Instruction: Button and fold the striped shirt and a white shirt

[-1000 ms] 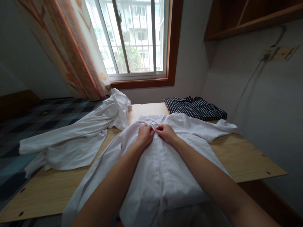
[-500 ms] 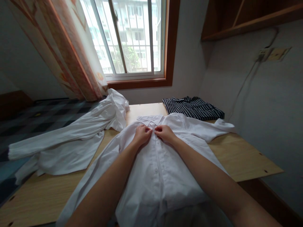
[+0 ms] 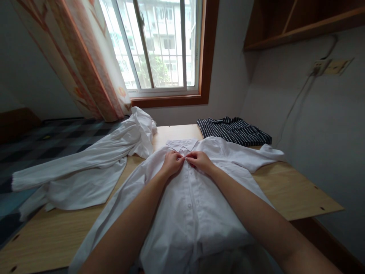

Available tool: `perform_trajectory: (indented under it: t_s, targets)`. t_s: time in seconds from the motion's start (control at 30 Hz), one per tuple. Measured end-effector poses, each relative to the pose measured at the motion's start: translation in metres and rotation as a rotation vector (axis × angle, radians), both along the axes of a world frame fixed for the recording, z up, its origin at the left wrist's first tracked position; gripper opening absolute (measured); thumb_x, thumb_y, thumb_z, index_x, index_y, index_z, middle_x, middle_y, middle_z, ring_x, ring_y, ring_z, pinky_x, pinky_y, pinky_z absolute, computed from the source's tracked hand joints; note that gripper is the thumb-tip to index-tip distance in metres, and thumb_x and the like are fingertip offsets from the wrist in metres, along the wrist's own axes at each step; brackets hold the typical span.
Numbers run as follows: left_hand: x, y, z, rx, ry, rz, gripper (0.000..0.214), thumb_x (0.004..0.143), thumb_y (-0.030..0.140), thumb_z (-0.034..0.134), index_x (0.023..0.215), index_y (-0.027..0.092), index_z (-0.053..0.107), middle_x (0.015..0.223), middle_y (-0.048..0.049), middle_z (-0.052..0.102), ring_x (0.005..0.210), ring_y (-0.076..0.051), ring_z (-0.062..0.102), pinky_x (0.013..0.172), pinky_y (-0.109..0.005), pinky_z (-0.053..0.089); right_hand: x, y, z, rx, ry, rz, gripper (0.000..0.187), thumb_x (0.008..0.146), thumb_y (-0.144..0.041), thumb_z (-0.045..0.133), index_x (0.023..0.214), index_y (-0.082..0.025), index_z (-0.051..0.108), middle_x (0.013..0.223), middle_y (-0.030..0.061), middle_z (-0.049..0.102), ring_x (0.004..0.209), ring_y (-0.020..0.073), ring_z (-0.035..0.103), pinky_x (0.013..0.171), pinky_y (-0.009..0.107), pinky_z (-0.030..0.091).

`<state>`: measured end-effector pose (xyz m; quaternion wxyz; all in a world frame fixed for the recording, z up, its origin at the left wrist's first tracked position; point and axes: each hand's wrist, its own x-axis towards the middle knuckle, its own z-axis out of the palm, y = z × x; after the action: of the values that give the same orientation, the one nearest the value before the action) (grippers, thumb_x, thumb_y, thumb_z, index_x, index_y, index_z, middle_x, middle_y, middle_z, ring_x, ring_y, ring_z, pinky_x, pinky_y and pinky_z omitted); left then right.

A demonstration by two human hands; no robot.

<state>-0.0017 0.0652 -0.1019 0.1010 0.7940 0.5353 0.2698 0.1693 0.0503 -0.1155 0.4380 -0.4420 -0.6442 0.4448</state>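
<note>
A white button-up shirt (image 3: 211,205) lies front side up on the wooden board, its collar (image 3: 182,144) towards the window. Just below the collar, my left hand (image 3: 173,163) pinches one edge of the front placket. My right hand (image 3: 199,161) pinches the other edge, its fingertips almost meeting those of the left. Whatever button sits between the fingertips is too small and covered to make out. Farther down the placket, a few buttons show. One sleeve spreads out to the right; the other runs down the left side, partly behind my left forearm.
A second white shirt (image 3: 85,179) lies crumpled at the left, partly over a dark checked cloth (image 3: 65,133). A folded black striped shirt (image 3: 234,131) rests at the board's back right. The wooden board (image 3: 296,186) ends at the right near a wall with a plugged-in cable.
My fingertips have drawn slightly closer together at the placket. The shirt lies as before, and the whole view has shifted a little.
</note>
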Motion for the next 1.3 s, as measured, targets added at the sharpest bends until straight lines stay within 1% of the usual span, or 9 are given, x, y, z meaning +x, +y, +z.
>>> perform_trajectory:
  t_s: [0.1,0.2,0.37,0.5,0.73,0.97,1.17,1.23,1.3]
  targets:
    - [0.001,0.000,-0.001,0.001,0.011,-0.001,0.025,0.083,0.028,0.055,0.078,0.017,0.078,0.090,-0.0075,0.073,0.092,-0.020,0.063,0.089,-0.031,0.046,-0.001,0.000,0.003,-0.101,0.058,0.016,0.015,0.083,-0.024,0.059,0.073,-0.015,0.064,0.058,-0.0020,0.060,0.052,0.0098,0.057,0.050,0.018,0.044]
    - [0.001,0.001,-0.002,-0.004,0.026,0.006,0.025,0.083,0.026,0.056,0.081,0.017,0.078,0.093,-0.0082,0.073,0.094,-0.021,0.063,0.091,-0.031,0.046,-0.003,0.000,0.005,-0.153,0.067,-0.010,0.010,0.083,-0.017,0.059,0.073,-0.016,0.062,0.061,-0.0016,0.062,0.054,0.0100,0.061,0.051,0.018,0.047]
    - [0.001,0.004,-0.003,-0.002,0.045,0.020,0.029,0.087,0.027,0.052,0.083,0.019,0.079,0.095,-0.0073,0.074,0.094,-0.020,0.064,0.093,-0.032,0.045,-0.007,0.000,0.005,0.013,-0.152,-0.116,0.006,0.083,-0.017,0.062,0.078,-0.016,0.066,0.062,-0.0015,0.064,0.054,0.0115,0.060,0.052,0.020,0.045]
    - [0.003,0.005,-0.004,0.010,0.045,0.042,0.038,0.094,0.033,0.046,0.082,0.018,0.078,0.089,-0.0077,0.073,0.089,-0.020,0.064,0.088,-0.032,0.046,-0.011,-0.001,0.002,0.178,-0.341,-0.221,0.008,0.083,-0.019,0.063,0.081,-0.017,0.071,0.080,0.0034,0.074,0.074,0.0154,0.067,0.069,0.023,0.048]
    - [0.006,0.000,-0.007,0.054,0.080,0.077,0.031,0.089,0.030,0.051,0.080,0.016,0.077,0.088,-0.0093,0.071,0.091,-0.023,0.061,0.089,-0.036,0.045,-0.018,-0.006,0.003,0.169,-0.409,-0.281,0.013,0.084,-0.021,0.062,0.089,-0.020,0.075,0.090,0.0038,0.077,0.084,0.0178,0.069,0.073,0.024,0.048]
    - [0.006,0.001,-0.008,0.078,0.115,0.095,0.028,0.088,0.027,0.049,0.078,0.018,0.074,0.088,-0.0086,0.069,0.090,-0.022,0.060,0.088,-0.035,0.046,-0.015,-0.003,0.002,0.183,-0.387,-0.247,0.011,0.081,-0.020,0.064,0.086,-0.018,0.074,0.085,0.0033,0.075,0.078,0.0163,0.067,0.070,0.024,0.047]
    - [0.006,0.002,-0.006,0.043,0.120,0.094,0.031,0.090,0.030,0.048,0.080,0.017,0.074,0.092,-0.0096,0.071,0.094,-0.023,0.060,0.091,-0.037,0.045,-0.007,-0.003,0.005,-0.035,-0.148,-0.100,0.016,0.089,-0.026,0.056,0.083,-0.017,0.067,0.065,-0.0014,0.065,0.054,0.0121,0.059,0.051,0.022,0.043]
    - [0.006,0.003,-0.006,0.046,0.114,0.088,0.030,0.090,0.029,0.048,0.080,0.018,0.074,0.091,-0.0090,0.071,0.094,-0.023,0.060,0.091,-0.037,0.045,-0.008,-0.004,0.010,-0.008,-0.218,-0.132,0.019,0.091,-0.028,0.053,0.081,-0.017,0.065,0.063,-0.0016,0.064,0.054,0.0120,0.058,0.053,0.022,0.042]
    - [0.005,0.003,-0.006,0.049,0.102,0.085,0.029,0.089,0.028,0.049,0.080,0.018,0.074,0.091,-0.0087,0.071,0.093,-0.023,0.061,0.091,-0.037,0.046,-0.011,-0.006,0.014,0.083,-0.391,-0.186,0.019,0.092,-0.029,0.054,0.083,-0.018,0.066,0.068,0.0004,0.068,0.061,0.0136,0.061,0.059,0.023,0.041]
